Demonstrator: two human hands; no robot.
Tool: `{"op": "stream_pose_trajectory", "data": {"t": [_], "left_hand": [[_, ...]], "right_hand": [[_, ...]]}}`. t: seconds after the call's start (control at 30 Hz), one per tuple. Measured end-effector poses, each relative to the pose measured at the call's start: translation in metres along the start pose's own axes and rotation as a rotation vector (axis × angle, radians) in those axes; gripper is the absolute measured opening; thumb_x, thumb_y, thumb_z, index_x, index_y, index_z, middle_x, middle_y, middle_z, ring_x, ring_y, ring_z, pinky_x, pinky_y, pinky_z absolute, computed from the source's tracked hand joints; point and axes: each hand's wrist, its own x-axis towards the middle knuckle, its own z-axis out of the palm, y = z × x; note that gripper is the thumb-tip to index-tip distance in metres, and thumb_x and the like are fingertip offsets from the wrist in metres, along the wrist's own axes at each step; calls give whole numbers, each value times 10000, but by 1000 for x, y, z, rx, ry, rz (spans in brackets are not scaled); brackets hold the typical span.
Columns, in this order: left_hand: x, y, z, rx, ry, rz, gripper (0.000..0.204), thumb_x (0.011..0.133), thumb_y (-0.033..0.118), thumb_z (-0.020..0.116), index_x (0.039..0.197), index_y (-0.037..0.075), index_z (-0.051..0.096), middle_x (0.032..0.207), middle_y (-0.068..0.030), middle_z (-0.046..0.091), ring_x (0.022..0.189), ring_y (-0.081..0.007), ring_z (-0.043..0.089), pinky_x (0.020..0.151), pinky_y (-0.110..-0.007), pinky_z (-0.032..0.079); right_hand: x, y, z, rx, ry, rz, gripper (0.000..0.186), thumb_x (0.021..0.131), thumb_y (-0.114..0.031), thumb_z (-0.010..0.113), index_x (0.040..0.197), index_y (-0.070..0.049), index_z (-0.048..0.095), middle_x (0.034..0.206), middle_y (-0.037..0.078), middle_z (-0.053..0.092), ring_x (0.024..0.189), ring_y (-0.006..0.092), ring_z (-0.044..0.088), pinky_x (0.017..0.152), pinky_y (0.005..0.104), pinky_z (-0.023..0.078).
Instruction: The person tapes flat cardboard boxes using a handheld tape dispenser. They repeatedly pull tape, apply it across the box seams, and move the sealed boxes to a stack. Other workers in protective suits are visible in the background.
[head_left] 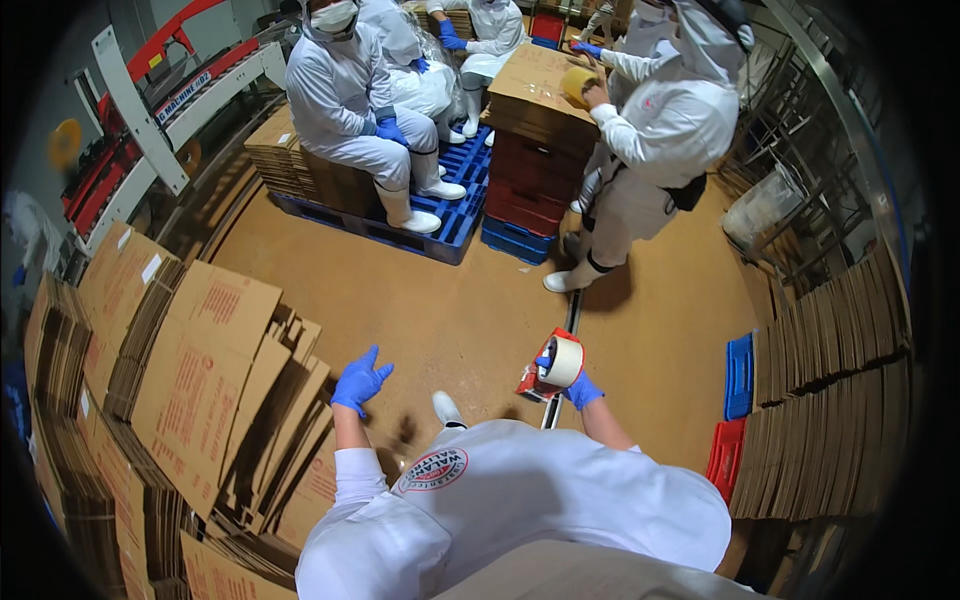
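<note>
Blue gloves cover both of my hands. My right hand (583, 388) is closed around a red tape dispenser (530, 381) loaded with a wide roll of pale tape (567, 361). It hangs in front of my body, above the floor. My left hand (362, 382) is held out with fingers spread and nothing in it. Nearest to that hand are flattened cardboard boxes (205, 370), leaning in a loose stack at the left; it seems apart from them. The dispenser hides part of my right fingers.
Ahead, a co-worker (668, 120) holds a yellow tape roll (577, 86) beside a cardboard-topped stack of red crates (530, 165). Other people sit near a blue pallet (450, 222). Bundled cardboard (830, 430) stands at the right, beside blue and red crates. A red-and-white machine (150, 120) is far left.
</note>
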Motion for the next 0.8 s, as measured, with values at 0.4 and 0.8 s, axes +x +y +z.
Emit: {"op": "stream_pose_trajectory", "data": {"t": [0.4, 0.8], "left_hand": [[115, -3, -81, -85, 81, -103, 529, 796, 334, 530, 1205, 20, 411, 1187, -199, 448, 1123, -306, 417, 964, -368, 291], [171, -54, -148, 197, 798, -835, 457, 822, 385, 473, 1240, 214, 405, 1382, -90, 190, 1281, -320, 106, 926, -641, 63]], "right_hand": [[106, 10, -143, -697, 857, 470, 351, 746, -312, 563, 919, -9, 596, 850, 141, 609, 776, 258, 599, 649, 370, 487], [389, -61, -90, -1110, 444, 423, 431, 576, -316, 643, 829, 32, 618, 806, 196, 615, 775, 282, 611, 669, 356, 465]]}}
